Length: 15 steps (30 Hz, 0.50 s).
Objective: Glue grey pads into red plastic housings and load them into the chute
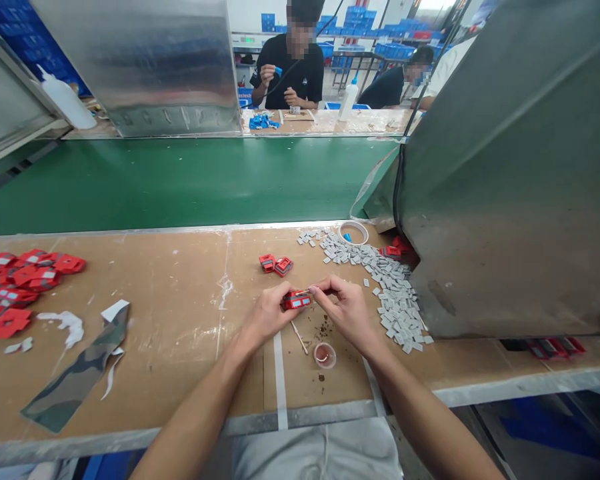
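Note:
My left hand (270, 313) is closed round a small red plastic part (296, 301) above the brown work board (180, 313). My right hand (344, 308) pinches a thin stick or small piece against the part's top; I cannot make out which. Two more red parts (276, 265) lie on the board just beyond my hands. A heap of small grey tiles (390, 293) spreads to the right of my right hand. A small round cup (325, 355) and a thin stick (299, 337) lie just below my hands.
A pile of red parts (17, 287) lies at the far left, with a camouflage strip (80, 373) and white scraps nearby. A tape roll (354, 232) sits behind the tiles. A big metal hood (510, 187) stands at the right. A green belt (180, 180) runs behind; people work across it.

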{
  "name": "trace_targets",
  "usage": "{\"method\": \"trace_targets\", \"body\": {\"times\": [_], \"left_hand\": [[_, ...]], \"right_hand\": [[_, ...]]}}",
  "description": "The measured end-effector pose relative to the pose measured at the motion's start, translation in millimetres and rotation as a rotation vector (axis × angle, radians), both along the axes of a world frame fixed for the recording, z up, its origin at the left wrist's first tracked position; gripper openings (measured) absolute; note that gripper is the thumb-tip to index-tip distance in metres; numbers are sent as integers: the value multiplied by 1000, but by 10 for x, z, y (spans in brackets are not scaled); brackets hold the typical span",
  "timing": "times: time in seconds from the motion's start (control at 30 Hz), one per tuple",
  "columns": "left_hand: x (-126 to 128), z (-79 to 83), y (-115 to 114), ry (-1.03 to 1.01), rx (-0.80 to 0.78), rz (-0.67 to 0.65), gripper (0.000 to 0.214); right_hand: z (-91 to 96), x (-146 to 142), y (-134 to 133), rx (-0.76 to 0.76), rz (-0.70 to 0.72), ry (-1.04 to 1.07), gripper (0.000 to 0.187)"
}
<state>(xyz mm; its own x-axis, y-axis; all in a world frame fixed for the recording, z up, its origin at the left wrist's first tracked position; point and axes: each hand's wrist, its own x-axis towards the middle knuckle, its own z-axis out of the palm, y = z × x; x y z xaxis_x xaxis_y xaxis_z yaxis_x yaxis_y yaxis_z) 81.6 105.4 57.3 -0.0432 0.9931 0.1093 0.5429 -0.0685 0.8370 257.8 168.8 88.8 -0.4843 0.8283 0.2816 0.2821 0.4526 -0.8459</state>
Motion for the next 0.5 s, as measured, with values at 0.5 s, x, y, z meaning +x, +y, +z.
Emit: {"method": "trace_targets", "body": {"times": [0.5], "left_hand": [[-27,-53,6,-59,6,-39,15]], "right_hand": [[275,554,-190,-2,-19,48,26]]}}
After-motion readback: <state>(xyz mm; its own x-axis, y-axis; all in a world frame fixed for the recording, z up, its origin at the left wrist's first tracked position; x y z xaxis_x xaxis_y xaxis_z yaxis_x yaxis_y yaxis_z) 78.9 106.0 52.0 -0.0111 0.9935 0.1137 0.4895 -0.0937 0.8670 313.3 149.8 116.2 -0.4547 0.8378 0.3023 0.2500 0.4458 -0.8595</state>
